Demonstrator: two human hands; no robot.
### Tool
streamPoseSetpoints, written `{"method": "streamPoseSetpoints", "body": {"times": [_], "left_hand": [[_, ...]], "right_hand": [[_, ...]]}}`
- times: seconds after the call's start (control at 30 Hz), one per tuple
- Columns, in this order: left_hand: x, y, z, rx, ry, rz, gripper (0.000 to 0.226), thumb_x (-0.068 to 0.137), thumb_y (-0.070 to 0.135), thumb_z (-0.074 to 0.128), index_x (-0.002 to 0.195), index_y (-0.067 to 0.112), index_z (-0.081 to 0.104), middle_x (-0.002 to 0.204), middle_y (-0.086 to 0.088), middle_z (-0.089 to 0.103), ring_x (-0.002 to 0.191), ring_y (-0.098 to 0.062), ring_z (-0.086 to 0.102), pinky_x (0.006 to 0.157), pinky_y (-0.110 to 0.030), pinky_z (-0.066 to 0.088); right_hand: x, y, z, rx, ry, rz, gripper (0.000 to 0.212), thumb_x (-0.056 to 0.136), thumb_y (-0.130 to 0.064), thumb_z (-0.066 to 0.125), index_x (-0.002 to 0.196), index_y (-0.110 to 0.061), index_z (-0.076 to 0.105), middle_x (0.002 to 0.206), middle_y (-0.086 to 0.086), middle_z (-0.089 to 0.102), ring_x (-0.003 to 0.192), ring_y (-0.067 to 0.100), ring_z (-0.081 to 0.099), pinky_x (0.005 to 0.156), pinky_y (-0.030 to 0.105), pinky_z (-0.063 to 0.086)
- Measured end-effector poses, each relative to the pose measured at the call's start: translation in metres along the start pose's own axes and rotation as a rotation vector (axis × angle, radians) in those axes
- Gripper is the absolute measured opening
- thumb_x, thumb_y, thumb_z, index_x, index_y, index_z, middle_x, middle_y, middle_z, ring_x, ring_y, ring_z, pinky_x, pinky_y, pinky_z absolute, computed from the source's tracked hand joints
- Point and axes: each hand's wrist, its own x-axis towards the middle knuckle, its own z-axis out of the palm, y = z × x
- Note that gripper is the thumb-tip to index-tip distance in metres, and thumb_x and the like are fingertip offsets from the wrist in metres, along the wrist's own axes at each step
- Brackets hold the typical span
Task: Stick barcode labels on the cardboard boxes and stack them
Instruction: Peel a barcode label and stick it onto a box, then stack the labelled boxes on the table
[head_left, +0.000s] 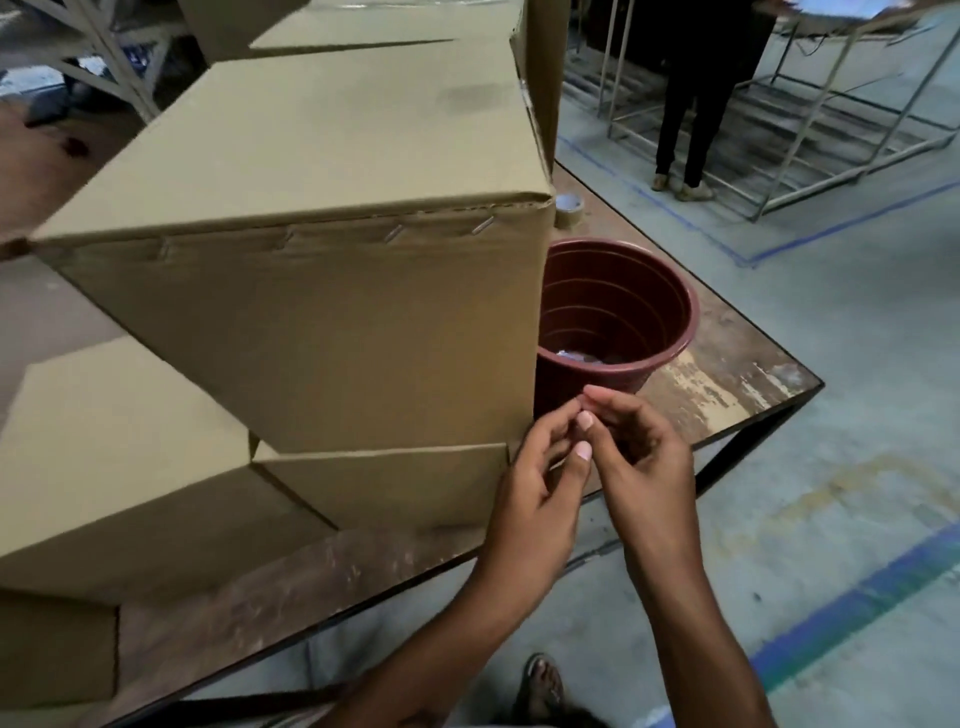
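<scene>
A large cardboard box lies tilted on top of lower cardboard boxes on the wooden table. No label shows on its faces. My left hand and my right hand meet just off the big box's lower right corner, in front of a brown plastic bucket. The fingers of both hands are curled, and their tips pinch a small pale barcode label between them. The fingers hide most of the label.
More cardboard boxes are stacked behind. A roll of tape sits on the table beyond the bucket. A person in black stands by metal racks at the far right. Blue lines mark the floor.
</scene>
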Motion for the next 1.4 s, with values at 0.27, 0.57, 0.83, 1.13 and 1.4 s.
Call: {"method": "streamPoseSetpoints", "body": {"times": [0.27, 0.57, 0.83, 1.13, 1.4], "left_hand": [[-0.112, 0.003, -0.124, 0.038, 0.006, 0.013, 0.046, 0.111, 0.027, 0.06, 0.156, 0.036, 0.052, 0.147, 0.017, 0.064, 0.138, -0.005, 0.06, 0.117, -0.04, 0.048], [-0.22, 0.009, -0.301, 0.077, 0.246, 0.065, 0.054, 0.103, 0.036, 0.064, 0.156, 0.033, 0.052, 0.144, 0.014, 0.067, 0.135, -0.008, 0.062, 0.114, -0.039, 0.051], [-0.268, 0.02, -0.408, 0.071, 0.49, 0.09, 0.047, 0.109, 0.013, 0.063, 0.153, 0.023, 0.054, 0.141, 0.011, 0.07, 0.132, -0.006, 0.065, 0.11, -0.029, 0.053], [-0.292, 0.02, -0.511, 0.24, 0.843, 0.034, 0.039, 0.106, 0.027, 0.067, 0.144, 0.036, 0.06, 0.138, 0.014, 0.067, 0.121, 0.0, 0.066, 0.099, -0.022, 0.055], [-0.314, 0.02, -0.574, 0.692, 1.232, -0.033, 0.037, 0.1, 0.035, 0.073, 0.136, 0.033, 0.065, 0.136, 0.001, 0.054, 0.116, -0.019, 0.056, 0.102, -0.041, 0.052]], "right_hand": [[-0.123, -0.011, 0.082, -0.095, -0.11, -0.009, 0.02, 0.101, -0.009, 0.073, 0.118, -0.02, 0.077, 0.109, -0.008, 0.081, 0.106, 0.008, 0.076, 0.096, 0.035, 0.063], [-0.234, -0.01, 0.24, -0.109, -0.409, -0.049, 0.021, 0.101, -0.012, 0.075, 0.116, -0.026, 0.077, 0.11, -0.011, 0.08, 0.107, 0.006, 0.075, 0.096, 0.031, 0.062], [-0.279, -0.007, 0.36, -0.116, -0.636, -0.104, 0.019, 0.1, -0.014, 0.076, 0.117, -0.022, 0.077, 0.108, -0.012, 0.08, 0.104, 0.002, 0.075, 0.092, 0.022, 0.059], [-0.291, 0.023, 0.46, -0.433, -0.723, -0.23, 0.028, 0.098, -0.038, 0.077, 0.125, -0.037, 0.07, 0.118, -0.012, 0.05, 0.103, -0.003, 0.057, 0.1, 0.037, 0.056], [-0.286, 0.033, 0.484, -0.427, -0.742, -0.146, 0.068, 0.105, -0.044, 0.066, 0.163, -0.032, 0.034, 0.161, 0.0, 0.041, 0.147, 0.023, 0.045, 0.119, 0.051, 0.045]]}}
